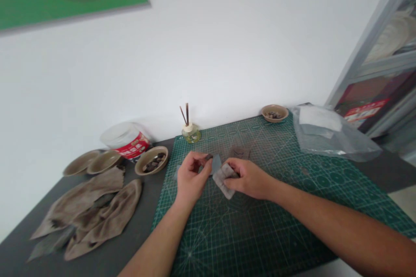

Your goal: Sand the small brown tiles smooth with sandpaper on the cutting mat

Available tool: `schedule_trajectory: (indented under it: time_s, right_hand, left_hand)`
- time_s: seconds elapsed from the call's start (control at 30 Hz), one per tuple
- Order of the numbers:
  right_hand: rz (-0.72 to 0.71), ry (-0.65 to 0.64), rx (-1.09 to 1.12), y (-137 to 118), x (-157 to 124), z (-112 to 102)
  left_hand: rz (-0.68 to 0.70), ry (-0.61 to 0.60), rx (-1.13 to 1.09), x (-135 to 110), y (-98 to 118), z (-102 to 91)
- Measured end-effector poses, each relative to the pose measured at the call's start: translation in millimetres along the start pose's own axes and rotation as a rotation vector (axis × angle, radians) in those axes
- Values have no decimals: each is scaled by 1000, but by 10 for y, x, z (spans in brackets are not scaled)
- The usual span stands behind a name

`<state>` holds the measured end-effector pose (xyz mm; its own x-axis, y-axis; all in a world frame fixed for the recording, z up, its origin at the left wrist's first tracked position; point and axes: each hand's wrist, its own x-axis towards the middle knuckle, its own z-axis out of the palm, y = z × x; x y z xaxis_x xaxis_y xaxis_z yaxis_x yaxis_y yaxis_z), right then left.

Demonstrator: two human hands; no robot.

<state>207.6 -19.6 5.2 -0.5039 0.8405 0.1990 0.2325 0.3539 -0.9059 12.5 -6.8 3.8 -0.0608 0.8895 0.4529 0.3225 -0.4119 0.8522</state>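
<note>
Above the green cutting mat, my left hand pinches a small dark stone-like piece between thumb and fingers. My right hand, close beside it, is closed on a pale grey folded cloth-like pad. Between the two hands shows a flat blue-grey sheet; whether a hand holds it or it lies on the mat, I cannot tell. Just behind my right hand, a brownish square sheet rests on the mat, partly covered.
Left are a bowl of dark pieces, two more bowls, a white tub and crumpled brown cloths. Against the wall stand a reed diffuser and another bowl. A clear plastic bag lies right, near a shelf.
</note>
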Motion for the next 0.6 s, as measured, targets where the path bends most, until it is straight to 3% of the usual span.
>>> schedule_trajectory:
  time_s: [0.07, 0.13, 0.23, 0.3, 0.37, 0.5, 0.6]
  right_hand:
    - [10, -135, -103, 5, -80, 20]
    - [12, -171, -293, 40, -153, 41]
    - [-42, -32, -564, 81, -231, 42]
    - [-83, 89, -613, 63, -273, 10]
    - [-98, 121, -478, 14, -322, -31]
    - [-68, -9, -37, -54, -461, -54]
    - [-41, 34, 21, -24, -566, -18]
  left_hand:
    - [-24, 10, -18, 41, 21, -42]
    - [-59, -22, -33, 70, 75, -82]
    - [-87, -148, -6, 50, 199, -123]
    - [-72, -229, 46, -23, 286, -130]
    - [-49, -304, 104, -145, 357, -114]
    - [-14, -412, 188, -441, 437, -25]
    - [10, -439, 172, -609, 457, 50]
